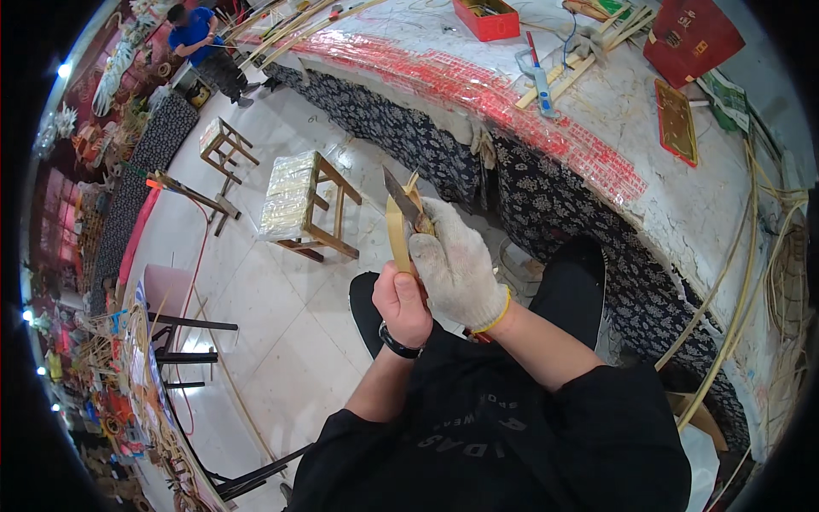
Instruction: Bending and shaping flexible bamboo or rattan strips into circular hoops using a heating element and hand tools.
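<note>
My bare left hand [403, 305], with a black band on the wrist, is closed around the lower end of a flat, pale bamboo strip [397, 235]. In a white knitted work glove with a yellow cuff, my right hand [456, 260] grips a knife [403, 194]. Its dark blade points up and left and lies against the strip's upper part. A thin split piece stands out beside the blade. Gloved fingers hide most of the knife's handle. Both hands are close together above my lap.
A wooden stool with a wrapped seat [288, 198] stands ahead left, a smaller stool [223, 145] beyond it. On the right runs a long worktable [597, 162] with a red box [486, 19], a red tray [676, 124] and bamboo strips. Another person [205, 47] stands far left.
</note>
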The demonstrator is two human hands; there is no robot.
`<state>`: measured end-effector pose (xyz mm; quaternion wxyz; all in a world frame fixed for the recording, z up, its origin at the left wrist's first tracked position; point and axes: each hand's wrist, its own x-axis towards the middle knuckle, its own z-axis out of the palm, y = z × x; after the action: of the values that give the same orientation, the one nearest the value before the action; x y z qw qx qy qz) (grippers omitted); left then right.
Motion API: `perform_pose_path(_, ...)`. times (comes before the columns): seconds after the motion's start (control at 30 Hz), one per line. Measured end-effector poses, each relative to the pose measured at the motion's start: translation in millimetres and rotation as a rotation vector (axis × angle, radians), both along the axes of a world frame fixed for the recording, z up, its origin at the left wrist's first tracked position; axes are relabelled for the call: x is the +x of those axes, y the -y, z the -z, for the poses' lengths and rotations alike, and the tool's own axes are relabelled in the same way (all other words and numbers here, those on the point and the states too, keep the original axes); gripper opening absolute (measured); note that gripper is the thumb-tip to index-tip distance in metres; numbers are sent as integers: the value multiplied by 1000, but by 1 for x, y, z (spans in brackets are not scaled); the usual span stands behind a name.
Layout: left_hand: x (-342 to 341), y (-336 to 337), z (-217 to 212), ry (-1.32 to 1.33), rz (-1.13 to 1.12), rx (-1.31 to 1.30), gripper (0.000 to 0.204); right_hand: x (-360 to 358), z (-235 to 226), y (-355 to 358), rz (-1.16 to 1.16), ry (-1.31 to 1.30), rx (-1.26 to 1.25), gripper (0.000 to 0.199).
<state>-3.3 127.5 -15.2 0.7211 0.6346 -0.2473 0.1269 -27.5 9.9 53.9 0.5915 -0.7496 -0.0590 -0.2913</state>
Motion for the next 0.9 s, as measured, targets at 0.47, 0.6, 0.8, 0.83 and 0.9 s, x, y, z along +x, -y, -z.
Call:
perform_pose_path(0.47,8,-7,10,9,-14,56,43,3,12,7,-182,-3,-5,31)
perform_pose_path(0.6,15,-14,7,140,-9,167,40,-1,19,12,-187,25,-197,31)
perform_pose_path(0.8,14,-8,-2,272,-84,311,35,-4,26,9,-75,166,-283,32)
perform_pose_path(0.83,14,-7,-1,272,-85,313,35,-3,31,8,-93,136,-226,33)
perform_pose_path(0.9,14,-4,2,273,-103,291,34,-2,40,5,-131,73,-112,33)
